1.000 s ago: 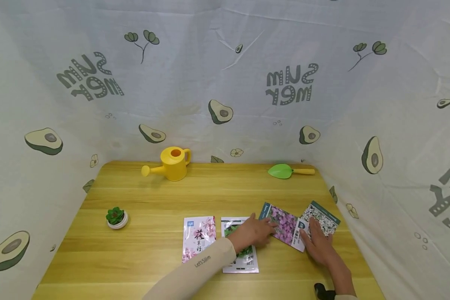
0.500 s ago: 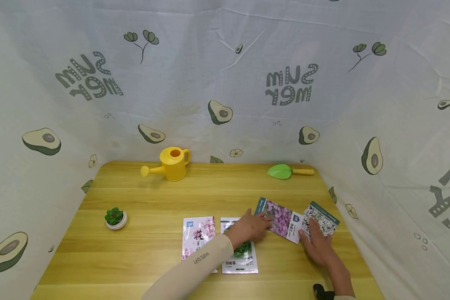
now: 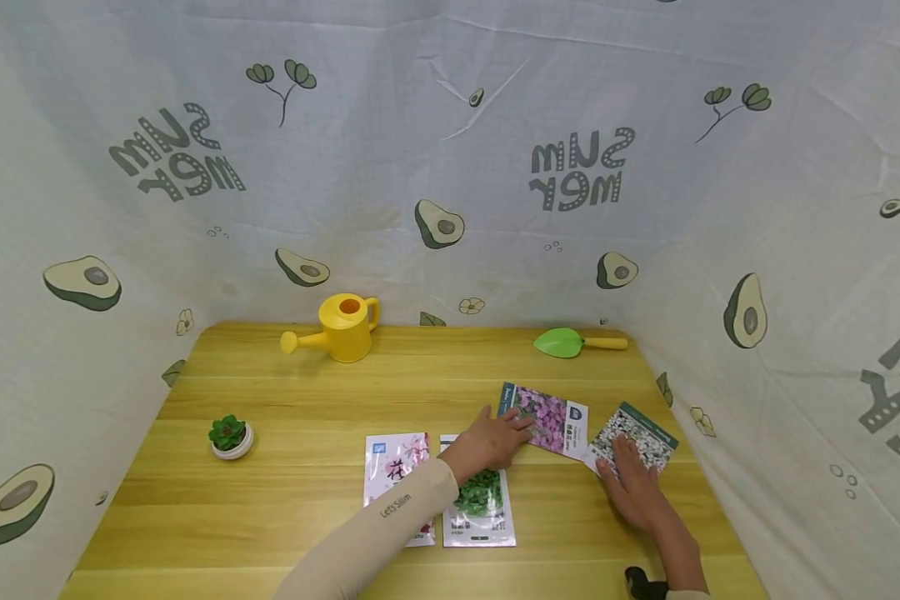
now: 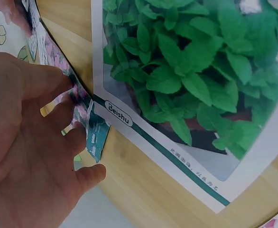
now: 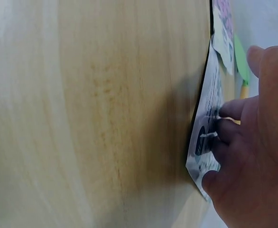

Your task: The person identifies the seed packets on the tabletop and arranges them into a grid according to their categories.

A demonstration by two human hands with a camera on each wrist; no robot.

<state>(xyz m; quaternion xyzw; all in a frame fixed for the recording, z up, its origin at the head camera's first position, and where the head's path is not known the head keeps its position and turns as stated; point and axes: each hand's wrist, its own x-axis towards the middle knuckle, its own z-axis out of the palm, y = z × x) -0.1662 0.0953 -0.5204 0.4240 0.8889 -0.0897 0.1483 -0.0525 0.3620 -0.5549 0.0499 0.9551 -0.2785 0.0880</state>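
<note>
My left grip (image 3: pixel 492 442) reaches across the desk (image 3: pixel 292 492). Its fingers are spread and only a little bent, and the tips rest on the dark green end of the purple flower packet (image 3: pixel 546 419). That packet lies on the right half of the desk, a bit slanted, with its white end pointing to my right.

My right grip (image 3: pixel 636 492) is loose and spread too. Its fingers lie on the white flower packet (image 3: pixel 641 437), which sits at a slant near the right edge of the desk. The two packets are very close at their white ends, and I cannot tell if they touch.

The green leaf packet (image 3: pixel 482 500) lies nearer to me, under my left wrist. Just to the left of it is the pink packet (image 3: pixel 393 462), with a small gap between them. My light sleeve (image 3: pixel 367 533) hides part of the pink packet.

At the back of the desk there is a yellow watering can (image 3: pixel 348 335) on the left and a little green shovel (image 3: pixel 560 342) with a yellow handle on the right. A small plant (image 3: pixel 228 432) in a white pot (image 3: pixel 234 451) stands on the left side. Behind the desk hangs a pale cloth (image 3: pixel 375 150) with avocado pictures.
</note>
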